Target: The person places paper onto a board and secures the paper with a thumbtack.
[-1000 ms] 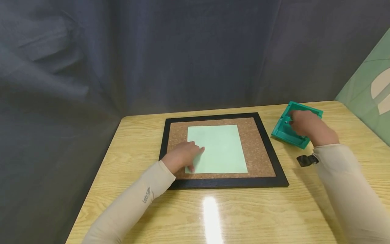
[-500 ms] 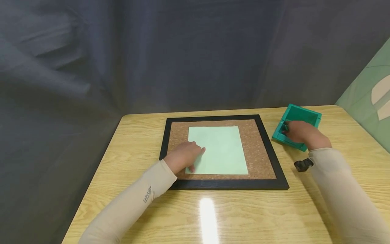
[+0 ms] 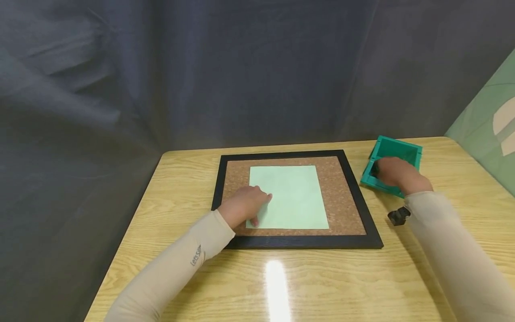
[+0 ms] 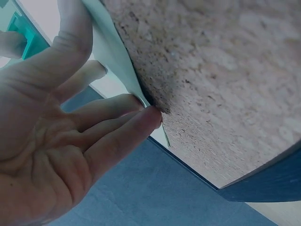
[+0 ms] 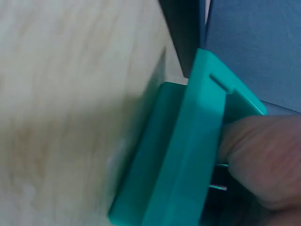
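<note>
A pale green sheet of paper [image 3: 295,192] lies on a framed cork board [image 3: 342,197]. My left hand [image 3: 244,203] rests on the sheet's left edge, its fingers fairly straight. In the left wrist view the fingertips [image 4: 153,117] touch that edge, which lifts and curves a little off the cork. My right hand [image 3: 398,172] reaches into a green plastic bin [image 3: 402,150] right of the board. Its fingertips are hidden inside, near something small and dark. The right wrist view shows the bin's wall [image 5: 183,174] beside the knuckles; what the fingers hold, if anything, is out of sight.
The board's black frame [image 3: 299,242] lies on a wooden table [image 3: 322,281]. A dark curtain [image 3: 257,76] hangs behind the table and at its left. At the right stands a green patterned panel [image 3: 488,112]. A small black device [image 3: 399,216] sits at my right cuff.
My right hand has shifted slightly left and toward me in the bin. The bin has tilted, and small shiny bits seen inside earlier are now hidden. My left hand stays in place.
</note>
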{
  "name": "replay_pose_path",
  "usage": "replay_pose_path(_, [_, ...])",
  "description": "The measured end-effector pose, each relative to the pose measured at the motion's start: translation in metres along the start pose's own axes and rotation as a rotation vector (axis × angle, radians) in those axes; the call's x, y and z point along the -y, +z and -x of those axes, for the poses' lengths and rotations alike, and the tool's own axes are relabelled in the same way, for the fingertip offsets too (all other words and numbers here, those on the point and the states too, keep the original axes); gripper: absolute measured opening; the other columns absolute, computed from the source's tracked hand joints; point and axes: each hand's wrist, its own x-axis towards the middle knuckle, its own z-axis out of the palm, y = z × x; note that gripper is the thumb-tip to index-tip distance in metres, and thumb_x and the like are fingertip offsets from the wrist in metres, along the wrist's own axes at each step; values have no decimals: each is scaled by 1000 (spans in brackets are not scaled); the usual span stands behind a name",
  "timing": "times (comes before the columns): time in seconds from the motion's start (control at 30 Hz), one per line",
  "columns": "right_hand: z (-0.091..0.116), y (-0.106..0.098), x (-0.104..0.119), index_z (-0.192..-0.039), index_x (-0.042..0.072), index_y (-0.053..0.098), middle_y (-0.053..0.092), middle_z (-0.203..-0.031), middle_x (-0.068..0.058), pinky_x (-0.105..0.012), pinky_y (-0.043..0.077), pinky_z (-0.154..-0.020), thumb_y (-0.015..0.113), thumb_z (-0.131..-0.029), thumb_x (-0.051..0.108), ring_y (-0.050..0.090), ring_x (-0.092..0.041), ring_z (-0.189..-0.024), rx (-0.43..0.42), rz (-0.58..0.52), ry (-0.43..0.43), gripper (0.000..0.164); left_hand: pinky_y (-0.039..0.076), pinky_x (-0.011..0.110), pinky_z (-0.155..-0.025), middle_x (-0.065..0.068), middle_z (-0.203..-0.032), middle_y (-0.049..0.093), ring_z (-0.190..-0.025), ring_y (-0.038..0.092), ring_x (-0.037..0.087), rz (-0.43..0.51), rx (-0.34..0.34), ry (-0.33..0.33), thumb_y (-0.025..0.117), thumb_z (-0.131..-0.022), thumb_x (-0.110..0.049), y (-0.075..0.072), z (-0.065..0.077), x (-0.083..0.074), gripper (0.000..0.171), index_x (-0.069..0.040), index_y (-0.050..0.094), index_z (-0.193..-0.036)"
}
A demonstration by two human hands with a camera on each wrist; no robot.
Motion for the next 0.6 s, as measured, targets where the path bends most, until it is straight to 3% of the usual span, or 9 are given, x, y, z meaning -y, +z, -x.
replay_pose_path(0.07, [0, 2, 1, -92, -10, 59, 61, -93, -29, -43, 42, -66, 43, -97, 0, 50, -32, -75, -32, 9, 18, 20, 40, 36, -115, 6, -152, 49, -139, 47, 24, 8, 2, -2, 83, -72, -33, 0, 1, -1, 100, -25, 31, -157])
replay_pose_path(0.13, [0, 4, 1, -102, -18, 56, 57, -101, -37, -48, 46, -68, 42, -96, 0, 53, -38, -78, -70, 12, 34, 23, 39, 37, -116, 5, -152, 49, -140, 47, 24, 3, 0, 4, 83, -72, -32, -1, 1, -2, 99, -25, 32, -156])
replay_pose_path(0.23, [1, 8, 2, -123, -29, 39, 42, -120, -48, -60, 48, -82, 39, -98, 2, 52, -54, -95, -88, -8, 68, 40, 38, 37, -117, 5, -153, 48, -141, 46, 24, -1, 4, 12, 83, -72, -32, -2, 2, -3, 99, -25, 32, -156])
replay_pose_path(0.3, [2, 8, 1, -127, -29, 34, 38, -124, -49, -63, 47, -85, 39, -98, 3, 50, -58, -101, -91, -24, 81, 44, 38, 36, -117, 4, -153, 48, -140, 46, 24, -4, 3, 16, 83, -73, -32, -2, 2, -3, 99, -24, 32, -156])
replay_pose_path(0.43, [2, 7, 1, -103, -18, 55, 55, -104, -40, -50, 47, -69, 41, -97, 1, 53, -44, -81, -85, -37, 85, 24, 40, 36, -115, 4, -153, 49, -140, 47, 23, -15, -4, 22, 83, -73, -32, -2, 2, -5, 99, -24, 31, -157])
replay_pose_path(0.5, [1, 7, 1, -87, -10, 57, 58, -91, -33, -43, 42, -62, 42, -96, -1, 49, -34, -71, -91, -45, 84, 21, 39, 36, -116, 4, -153, 49, -140, 47, 23, -20, -10, 26, 83, -73, -31, -2, 3, -5, 99, -24, 31, -157])
replay_pose_path(0.6, [2, 8, 0, -82, -9, 57, 58, -85, -31, -41, 41, -57, 41, -96, -1, 48, -32, -67, -112, -52, 86, 23, 40, 36, -115, 4, -151, 51, -139, 48, 23, -22, -20, 30, 84, -72, -31, -3, 3, -6, 100, -24, 31, -156])
